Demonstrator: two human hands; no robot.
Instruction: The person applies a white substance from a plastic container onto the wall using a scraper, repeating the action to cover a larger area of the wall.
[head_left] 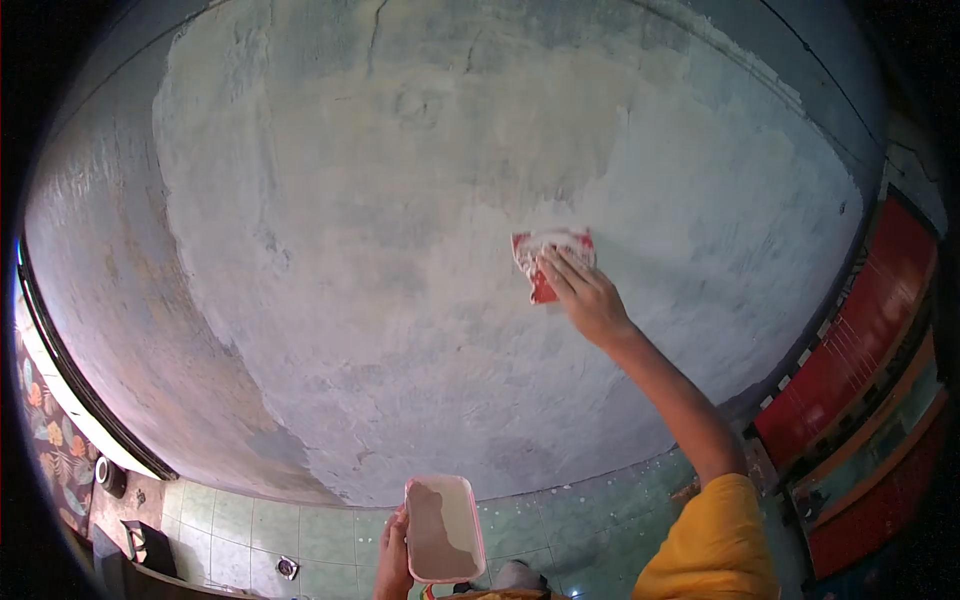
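Occupying the hands (592, 302) (394, 552) are red spreader (530, 254), right, and tub (464, 512), left.

Red panels (845, 350) stand beside green floor tiles (328, 535).

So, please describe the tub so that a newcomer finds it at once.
Below the large patchy wall lies a pale green tiled floor. In front of it, the left hand holds an open rectangular tub. Its pink rim and two-toned inside set it apart from that floor.
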